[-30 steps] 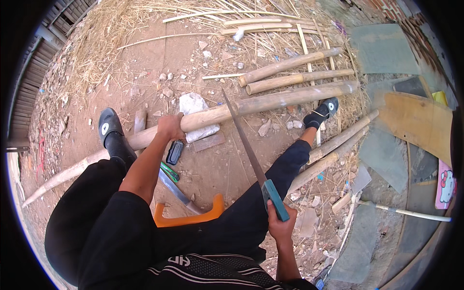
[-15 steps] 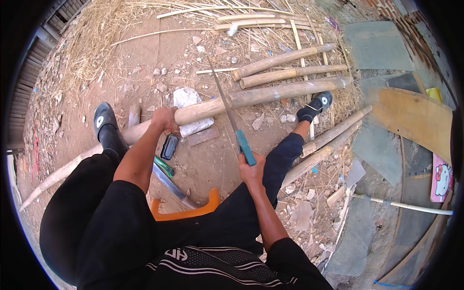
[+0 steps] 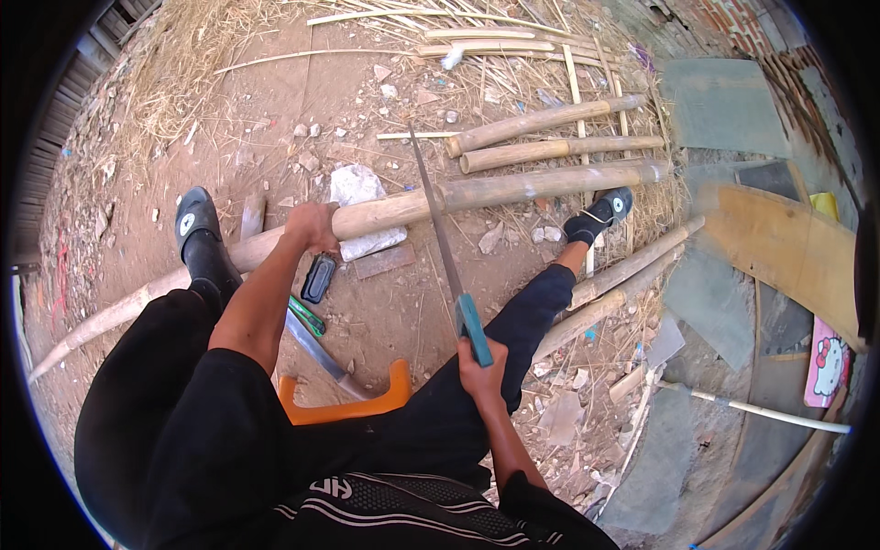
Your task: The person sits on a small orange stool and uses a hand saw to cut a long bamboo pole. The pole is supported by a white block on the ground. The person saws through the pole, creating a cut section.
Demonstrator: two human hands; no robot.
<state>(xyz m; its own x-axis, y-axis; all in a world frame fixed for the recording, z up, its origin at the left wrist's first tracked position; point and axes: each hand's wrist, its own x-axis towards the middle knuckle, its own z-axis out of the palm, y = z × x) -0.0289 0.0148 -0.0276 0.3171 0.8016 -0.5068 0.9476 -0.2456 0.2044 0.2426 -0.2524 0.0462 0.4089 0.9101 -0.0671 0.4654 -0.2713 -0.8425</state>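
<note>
A long bamboo pole (image 3: 385, 214) lies across the ground from lower left to right, resting over a white block (image 3: 356, 186). My left hand (image 3: 313, 227) is wrapped round the pole, left of the block. In my right hand (image 3: 483, 368) is the teal handle of a handsaw (image 3: 438, 220). The saw's blade crosses the pole near a node, to the right of my left hand, its tip pointing away from me. Whether the teeth have cut into the pole, I cannot tell.
Near my legs lie a machete (image 3: 321, 348), a green-handled tool (image 3: 306, 316), a black case (image 3: 319, 279) and an orange seat (image 3: 392, 394). Cut bamboo lengths (image 3: 550, 124) and split strips (image 3: 481, 46) are beyond; grey sheets (image 3: 724, 105) lie at right.
My right hand has drawn the saw back toward me and slightly right, its blade sliding across the pole. My left hand stays on the pole. The view has shifted slightly.
</note>
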